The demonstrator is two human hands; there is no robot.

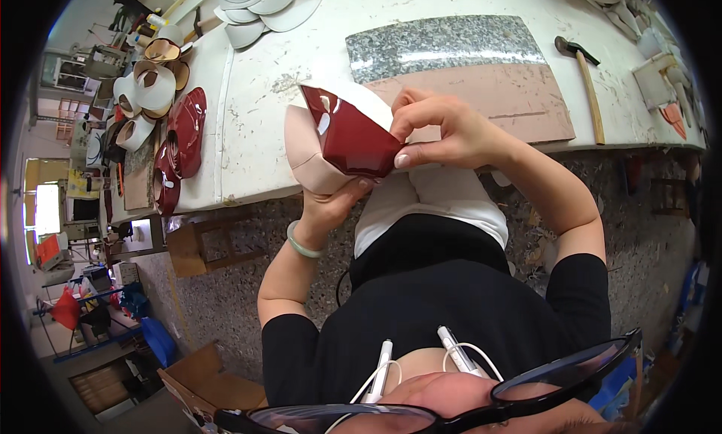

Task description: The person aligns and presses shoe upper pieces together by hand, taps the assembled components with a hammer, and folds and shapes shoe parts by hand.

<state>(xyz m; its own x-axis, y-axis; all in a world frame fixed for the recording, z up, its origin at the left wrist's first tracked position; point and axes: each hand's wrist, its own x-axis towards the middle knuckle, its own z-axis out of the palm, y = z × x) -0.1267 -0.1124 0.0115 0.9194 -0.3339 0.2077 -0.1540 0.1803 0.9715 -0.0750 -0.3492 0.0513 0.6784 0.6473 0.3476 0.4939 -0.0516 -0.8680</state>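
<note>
A glossy dark red shoe upper piece (353,137) with a pale beige lining (307,152) is held up above the near edge of the white worktable (263,95). My left hand (333,204) grips it from below, fingers partly hidden behind the lining. At its right corner, my right hand (444,129) pinches the red edge between thumb and bent fingers. The lining stands away from the red leather on the left side.
Behind the piece lie a speckled stone slab (451,43) and a pinkish board (504,103). A hammer (588,88) rests at right. Glossy red uppers (188,129) and pale uppers (153,84) sit at left; grey-white curved pieces (259,5) are stacked at the far side.
</note>
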